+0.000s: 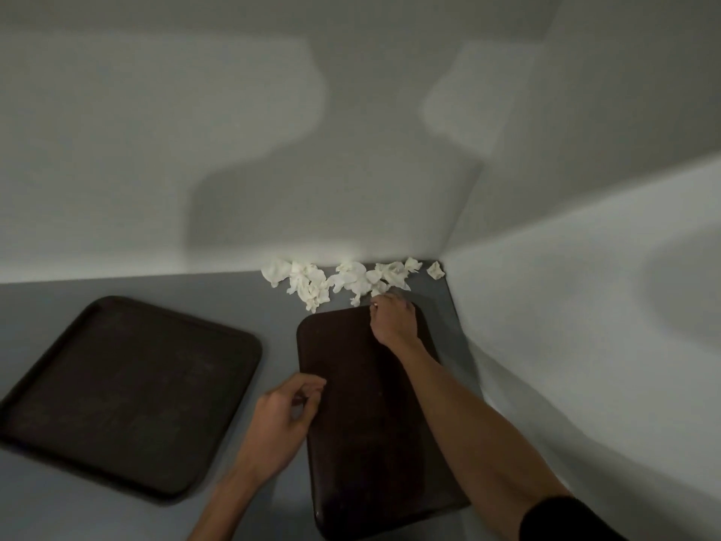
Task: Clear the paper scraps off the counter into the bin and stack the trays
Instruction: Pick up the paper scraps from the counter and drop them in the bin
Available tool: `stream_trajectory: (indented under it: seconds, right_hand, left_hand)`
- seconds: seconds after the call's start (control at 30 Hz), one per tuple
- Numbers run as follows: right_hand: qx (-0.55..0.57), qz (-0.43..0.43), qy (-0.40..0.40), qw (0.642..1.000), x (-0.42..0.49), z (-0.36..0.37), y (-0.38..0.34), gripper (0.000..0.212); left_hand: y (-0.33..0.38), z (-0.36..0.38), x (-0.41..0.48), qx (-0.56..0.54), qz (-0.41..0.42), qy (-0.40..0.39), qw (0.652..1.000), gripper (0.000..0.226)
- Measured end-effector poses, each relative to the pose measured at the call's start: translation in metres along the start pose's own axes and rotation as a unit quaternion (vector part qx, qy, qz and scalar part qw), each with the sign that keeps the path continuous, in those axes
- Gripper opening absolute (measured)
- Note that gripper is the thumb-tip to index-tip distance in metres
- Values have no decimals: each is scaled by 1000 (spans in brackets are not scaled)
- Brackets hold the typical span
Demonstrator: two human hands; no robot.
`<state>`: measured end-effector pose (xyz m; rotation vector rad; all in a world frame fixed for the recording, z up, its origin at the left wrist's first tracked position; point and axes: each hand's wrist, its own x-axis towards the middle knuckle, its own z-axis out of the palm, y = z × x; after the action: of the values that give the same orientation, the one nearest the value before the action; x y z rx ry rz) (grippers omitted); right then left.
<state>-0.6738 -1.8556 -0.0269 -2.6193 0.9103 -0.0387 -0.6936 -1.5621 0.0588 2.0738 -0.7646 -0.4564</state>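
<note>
Several crumpled white paper scraps point(343, 281) lie in a row along the back wall on the grey counter point(269, 302), with one more scrap point(435, 270) alone in the corner. Two dark brown trays sit apart on the counter: one point(125, 396) at the left, one point(366, 423) in front of me. My right hand point(392, 320) reaches over the far edge of the near tray, its fingertips touching the closest scraps; I cannot tell if they pinch one. My left hand point(283, 419) hovers at the near tray's left edge, fingers loosely curled, holding nothing.
White walls close the counter at the back and on the right, forming a corner point(444, 259) just behind the scraps. A strip of bare grey counter runs between the two trays. No bin is in view.
</note>
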Motion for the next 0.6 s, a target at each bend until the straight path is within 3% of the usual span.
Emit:
stream_trajectory:
  seconds: [0.07,0.17,0.27,0.33,0.4,0.47,0.5,0.6]
  right_hand:
    - [67,4,71,995,-10,-9,0,12]
    - [196,11,94,976,-33,-37,-7,5]
    - [299,13,78,951,-65,-72,-17,13]
    - [366,13,33,930,-89,-93,-25,17]
    - [453,8,-13,891,-112,-109,-32,20]
    - [524,-1,-43,851,-131,-120,-42,29]
    - [521,-8,-55,852,-137,-126,-47,32]
    - [390,-65,-72,916,-143,-127,-57,25]
  left_hand:
    - [1,-4,2,-9,-8,4,1000,22]
    - [7,-8,9,-32,-32,13,999,20]
    - [16,-6,24,-98,-54,25,993,16]
    - [27,2,36,-206,-103,47,972,16]
    - [37,11,50,-337,-187,63,921,23]
    - [45,17,63,-445,-261,31,856,38]
    - [50,19,68,-492,-283,1,823,45]
    - [61,21,75,-589,-307,-69,744,52]
